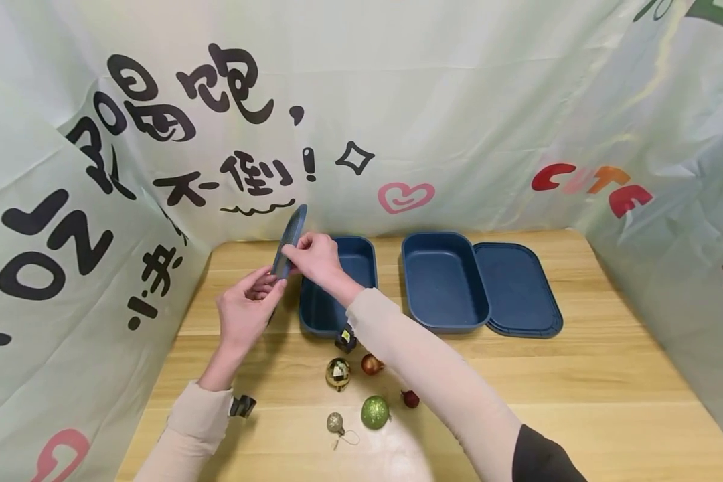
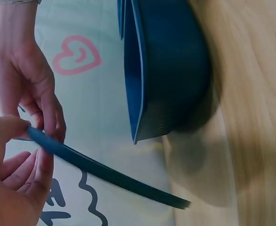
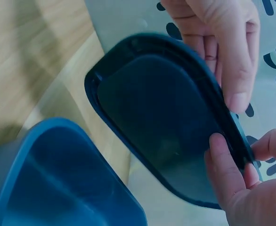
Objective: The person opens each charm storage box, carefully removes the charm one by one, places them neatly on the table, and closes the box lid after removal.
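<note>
A dark blue lid (image 1: 290, 234) is held on edge, tilted, above the left end of an open blue box (image 1: 355, 258). My left hand (image 1: 247, 311) pinches its lower edge between thumb and fingers. My right hand (image 1: 318, 258) grips the side of the lid nearest the box. In the right wrist view the lid's recessed face (image 3: 161, 117) and raised rim show, with the box (image 3: 58, 179) below. The left wrist view has the lid (image 2: 114, 174) nearly edge-on, between the thumb and fingers of my left hand (image 2: 15, 174).
Right of the first box stands a second open blue box (image 1: 446, 284), beside a flat blue lid (image 1: 518, 288). Nearer me lie a gold bauble (image 1: 338, 373), a copper bauble (image 1: 371, 364), a green bauble (image 1: 375, 412), a dark red bauble (image 1: 410, 399) and a small glittery bauble (image 1: 335, 422).
</note>
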### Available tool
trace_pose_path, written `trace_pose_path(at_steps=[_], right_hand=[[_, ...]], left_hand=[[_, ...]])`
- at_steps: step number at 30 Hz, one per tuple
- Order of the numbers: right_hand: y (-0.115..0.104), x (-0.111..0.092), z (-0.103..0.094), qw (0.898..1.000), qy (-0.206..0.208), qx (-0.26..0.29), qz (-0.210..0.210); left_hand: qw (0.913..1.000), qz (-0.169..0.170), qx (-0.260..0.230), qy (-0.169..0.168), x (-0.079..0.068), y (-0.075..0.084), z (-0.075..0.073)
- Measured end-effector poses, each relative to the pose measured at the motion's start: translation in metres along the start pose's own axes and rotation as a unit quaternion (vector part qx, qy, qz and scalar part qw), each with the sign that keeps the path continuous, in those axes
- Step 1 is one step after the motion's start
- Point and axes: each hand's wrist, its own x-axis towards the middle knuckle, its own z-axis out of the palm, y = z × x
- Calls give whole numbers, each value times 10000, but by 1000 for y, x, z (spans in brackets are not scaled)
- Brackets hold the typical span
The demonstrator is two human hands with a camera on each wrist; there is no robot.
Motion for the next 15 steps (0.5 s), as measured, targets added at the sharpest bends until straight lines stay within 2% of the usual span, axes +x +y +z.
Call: trace_pose_path(at_steps=[4,8,11,15], right_hand=[[2,-2,-11,9996,-22,261,-110],[8,-4,-24,9990,-9,457,-32],[14,-7,-32,9988,-13,487,62],[23,-11,-40,9985,-43,531,142]], left_hand=[[9987,-195,470,31,2,-4,-2],[9906,-809,1096,99,6,-14,-6],[9774,-1409,1573,-118,8,-26,-10],[9541,-2139,1967,-722,6,-42,-14]])
